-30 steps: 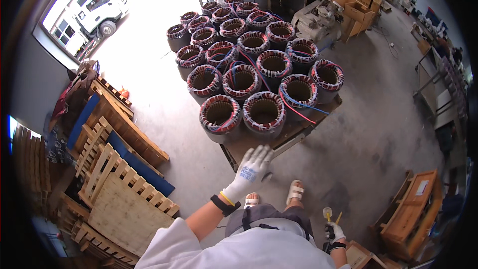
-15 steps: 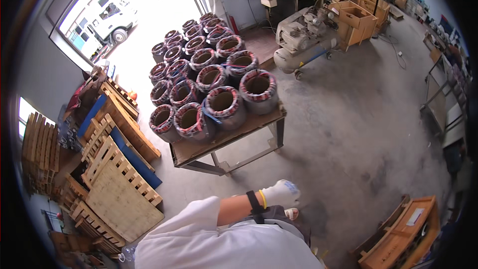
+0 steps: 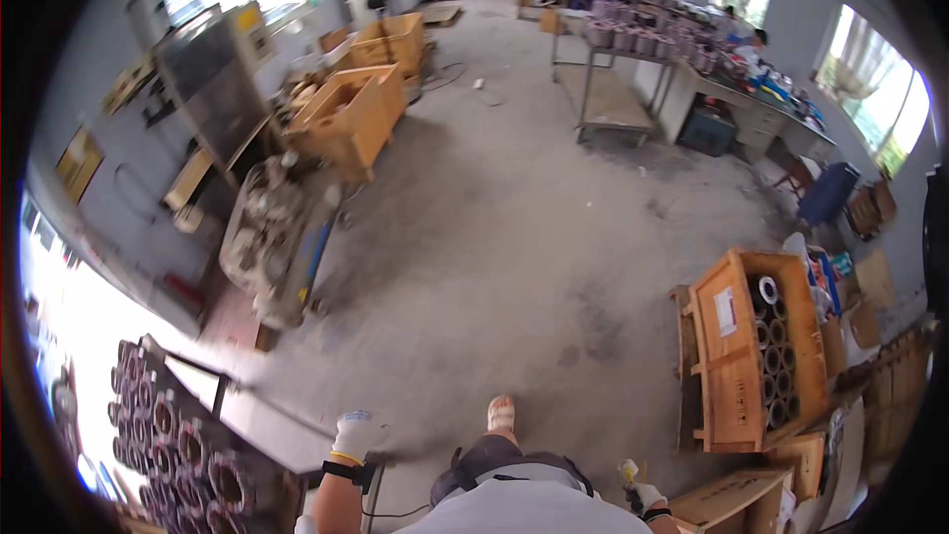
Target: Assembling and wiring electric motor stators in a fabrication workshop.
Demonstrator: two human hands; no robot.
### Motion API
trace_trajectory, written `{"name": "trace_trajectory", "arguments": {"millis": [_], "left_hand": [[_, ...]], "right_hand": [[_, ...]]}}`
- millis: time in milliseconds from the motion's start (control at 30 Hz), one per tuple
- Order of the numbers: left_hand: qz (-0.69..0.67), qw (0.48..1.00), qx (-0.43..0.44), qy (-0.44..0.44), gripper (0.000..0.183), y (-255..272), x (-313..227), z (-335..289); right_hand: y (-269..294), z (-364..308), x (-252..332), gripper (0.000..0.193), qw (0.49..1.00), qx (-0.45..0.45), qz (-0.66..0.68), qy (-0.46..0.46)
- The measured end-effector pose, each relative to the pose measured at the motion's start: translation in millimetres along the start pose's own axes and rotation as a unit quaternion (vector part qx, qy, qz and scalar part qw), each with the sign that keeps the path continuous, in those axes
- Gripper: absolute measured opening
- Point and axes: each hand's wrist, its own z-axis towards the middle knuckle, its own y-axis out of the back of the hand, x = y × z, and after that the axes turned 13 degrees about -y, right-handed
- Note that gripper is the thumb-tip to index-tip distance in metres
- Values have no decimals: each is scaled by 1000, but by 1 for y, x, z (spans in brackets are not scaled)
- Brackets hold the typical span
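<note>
My left hand [image 3: 354,432], in a white glove with a yellow cuff and a black wrist band, hangs in front of me. Its fingers are blurred, and I make out nothing in it. It is nearest to the table with several grey hollow cylinders [image 3: 229,483], whose rims are wrapped in red-and-white material; they look like motor stators. My right hand [image 3: 647,497], also white-gloved with a dark wrist band, is low on the right by a wooden box [image 3: 727,501]. A small yellow-and-white thing [image 3: 629,472] shows at its fingers, too small to name.
A wooden crate [image 3: 727,366] holding dark tubes stands at the right. An air compressor [image 3: 277,237] and open wooden boxes [image 3: 351,119] line the left. Ahead are a metal cart [image 3: 603,104] and a long workbench [image 3: 751,99], with people farther back. Concrete floor [image 3: 494,237] lies between.
The view has swung to the right. The table of cylinders now sits at the lower left, and the crate and workbench show more fully. My right hand has come into view.
</note>
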Motion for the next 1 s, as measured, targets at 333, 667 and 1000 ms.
{"name": "trace_trajectory", "arguments": {"millis": [333, 667, 1000], "left_hand": [[-130, 956, -113, -239, 44, 235, -88, 455], [-184, 981, 50, -29, 46, 73, 56, 677], [-37, 989, 105, -94, 35, 33, 219, 825]], "right_hand": [[-28, 80, 183, 25, 977, -44, -172, 120], [-51, 81, 577, 30, 981, -50, -187, 17], [-140, 10, 1054, 25, 987, -32, -40, 153]]}}
